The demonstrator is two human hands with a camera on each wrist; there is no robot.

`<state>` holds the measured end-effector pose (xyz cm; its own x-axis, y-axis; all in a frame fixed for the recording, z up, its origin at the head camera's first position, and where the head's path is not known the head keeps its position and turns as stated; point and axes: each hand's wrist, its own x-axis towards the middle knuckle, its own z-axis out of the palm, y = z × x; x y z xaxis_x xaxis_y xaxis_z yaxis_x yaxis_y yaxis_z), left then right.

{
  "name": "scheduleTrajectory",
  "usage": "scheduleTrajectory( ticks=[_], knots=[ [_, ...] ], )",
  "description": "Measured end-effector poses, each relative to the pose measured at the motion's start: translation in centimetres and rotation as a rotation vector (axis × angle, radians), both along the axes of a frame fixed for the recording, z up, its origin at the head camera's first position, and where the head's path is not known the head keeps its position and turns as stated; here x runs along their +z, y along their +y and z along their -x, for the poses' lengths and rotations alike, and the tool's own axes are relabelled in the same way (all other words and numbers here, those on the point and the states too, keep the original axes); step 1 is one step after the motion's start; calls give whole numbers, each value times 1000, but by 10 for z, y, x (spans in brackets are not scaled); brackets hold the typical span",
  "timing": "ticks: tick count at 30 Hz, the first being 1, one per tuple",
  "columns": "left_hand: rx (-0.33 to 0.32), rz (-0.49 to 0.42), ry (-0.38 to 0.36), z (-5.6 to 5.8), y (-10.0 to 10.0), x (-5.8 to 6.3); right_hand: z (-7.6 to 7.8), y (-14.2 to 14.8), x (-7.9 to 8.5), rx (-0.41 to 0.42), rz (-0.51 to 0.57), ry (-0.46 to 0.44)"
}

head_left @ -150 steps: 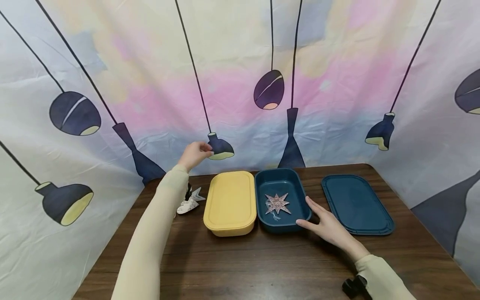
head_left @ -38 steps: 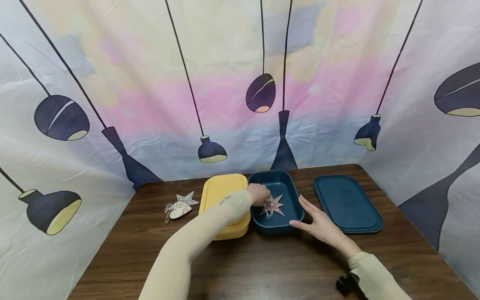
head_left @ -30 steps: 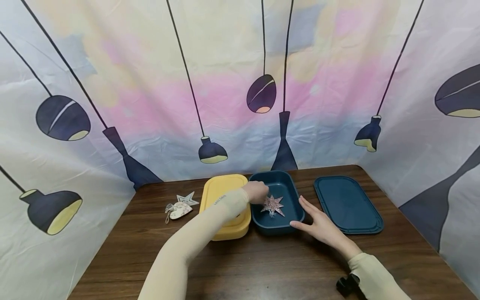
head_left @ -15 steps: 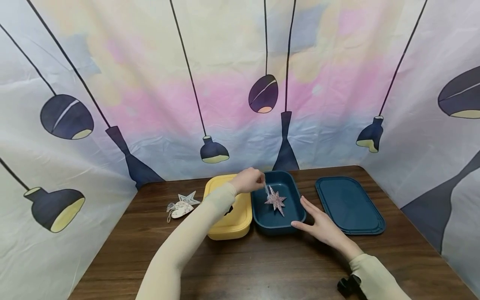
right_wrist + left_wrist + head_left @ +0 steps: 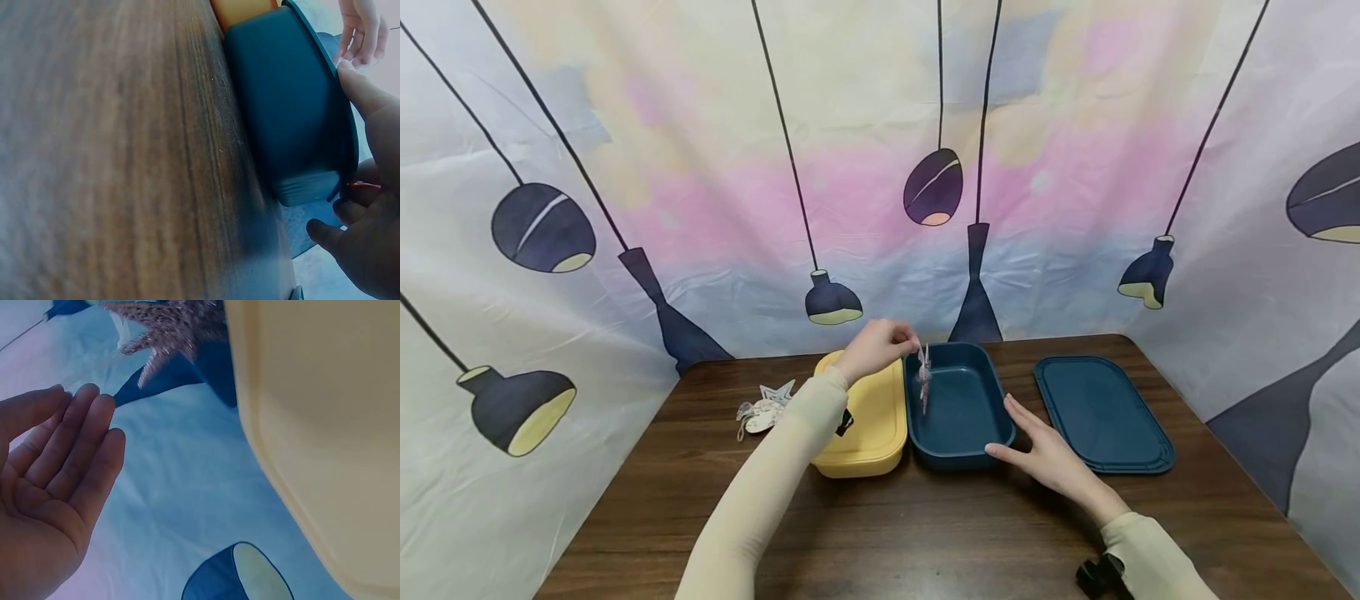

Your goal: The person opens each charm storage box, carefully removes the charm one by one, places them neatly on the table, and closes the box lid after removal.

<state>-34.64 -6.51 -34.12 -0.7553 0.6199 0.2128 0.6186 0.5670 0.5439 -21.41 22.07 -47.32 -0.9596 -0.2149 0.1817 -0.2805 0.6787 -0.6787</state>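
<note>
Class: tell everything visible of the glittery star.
The star is pinkish, many-pointed and covered with glitter; its material is unclear. It hangs nearly edge-on in the head view, by a pale string pinched in the left hand, toward the left side of the blue box. Contact with the box cannot be told.

Loc: cloth-walled nook, rm type unclear | lamp-print backdrop (image 5: 865,108) | wood-grain tbl (image 5: 887,533)

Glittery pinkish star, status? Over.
Left hand pinching thin pale string; glittery pinkish star hanging. Right hand touching open blue rectangular box. Lidded yellow rectangular box alongside, possible snag.
</note>
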Motion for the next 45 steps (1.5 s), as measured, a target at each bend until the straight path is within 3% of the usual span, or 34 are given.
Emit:
scheduleTrajectory(
  ticks=[6, 12, 18, 26, 33, 37, 45],
  knots=[
    [40, -159, -83, -3, -13, 11, 0, 0, -1, -4, -1, 10],
    [94, -422, -224, -5, -27, 19, 0, 0, -1, 2, -1, 9],
    [152, -588, -251, -6, -43, 22, 0, 1, 0, 3, -4, 14],
    [224, -691, -278, -7, -65, 23, 2, 1, 0, 6, 8, 2],
    [302, -775, -284, -9, -99, 24, 0, 1, 1, 14, 11, 7],
    [351, -795, -258, -13, -122, 23, 0, 1, 0, 16, 12, 13],
    [508, -819, -222, -28, -167, 15, 0, 1, -1, 12, 7, 17]
  ],
)
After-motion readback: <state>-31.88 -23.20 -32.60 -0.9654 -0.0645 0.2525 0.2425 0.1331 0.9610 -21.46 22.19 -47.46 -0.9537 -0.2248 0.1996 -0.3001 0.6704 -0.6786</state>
